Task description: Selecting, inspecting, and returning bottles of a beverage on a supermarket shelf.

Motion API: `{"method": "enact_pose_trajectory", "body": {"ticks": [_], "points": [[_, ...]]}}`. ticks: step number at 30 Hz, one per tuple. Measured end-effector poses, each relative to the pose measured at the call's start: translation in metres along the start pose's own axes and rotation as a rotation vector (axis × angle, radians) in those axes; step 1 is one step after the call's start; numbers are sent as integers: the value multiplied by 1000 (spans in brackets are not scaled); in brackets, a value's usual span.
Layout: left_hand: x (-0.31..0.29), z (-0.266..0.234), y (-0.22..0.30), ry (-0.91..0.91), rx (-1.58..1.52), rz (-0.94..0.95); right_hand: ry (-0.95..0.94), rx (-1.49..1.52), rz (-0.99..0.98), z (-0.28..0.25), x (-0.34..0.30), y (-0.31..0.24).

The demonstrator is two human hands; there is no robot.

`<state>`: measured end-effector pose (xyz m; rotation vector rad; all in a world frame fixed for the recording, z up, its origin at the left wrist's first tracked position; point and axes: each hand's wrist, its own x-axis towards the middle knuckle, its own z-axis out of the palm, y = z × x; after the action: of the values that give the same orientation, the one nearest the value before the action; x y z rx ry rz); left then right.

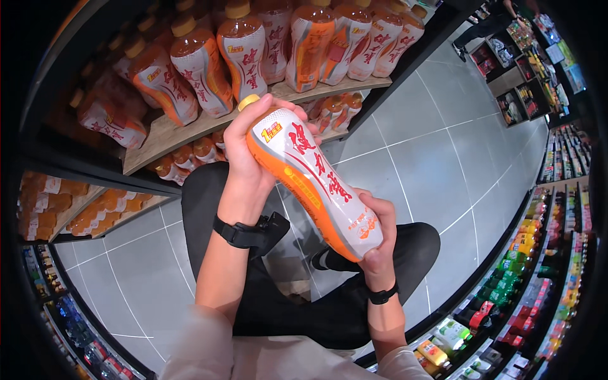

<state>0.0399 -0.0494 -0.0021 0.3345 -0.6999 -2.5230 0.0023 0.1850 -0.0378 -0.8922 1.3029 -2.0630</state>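
A large plastic drink bottle with a white and orange label and a yellow cap lies tilted across both my hands, its cap toward the upper left. My left hand wraps round the bottle near its neck, fingertips showing past the far side. At the base, my right hand grips the lower end, thumb along the side. Just beyond the cap, similar bottles stand in a row on a wooden shelf. The cap end is close to that shelf's front edge.
Lower shelves at the left hold more orange bottles. Grey floor tiles stretch to the right. Shelves of colourful drinks curve along the right side. A dark display stand and a person's leg are at the far right. My bent knees are beneath the bottle.
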Motion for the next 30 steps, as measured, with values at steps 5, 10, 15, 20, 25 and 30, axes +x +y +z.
{"method": "enact_pose_trajectory", "body": {"ticks": [5, 10, 15, 20, 25, 30], "points": [[0, 0, 2, -13, -1, 6, 17, 11, 39, 1, -1, -2], [1, -9, 4, -71, -76, -27, -196, 89, 67, -6, 4, -11], [1, -14, 5, -187, -239, -37, -275, 66, 50, -4, 8, -15], [0, -8, 6, -96, -113, -11, -193, 61, 67, -4, 5, -16], [-2, -8, 9, -101, -89, 16, -176, 68, 44, -1, 4, -12], [-4, -6, 11, -97, -61, 38, -170, 81, 39, 3, 3, -18]]}}
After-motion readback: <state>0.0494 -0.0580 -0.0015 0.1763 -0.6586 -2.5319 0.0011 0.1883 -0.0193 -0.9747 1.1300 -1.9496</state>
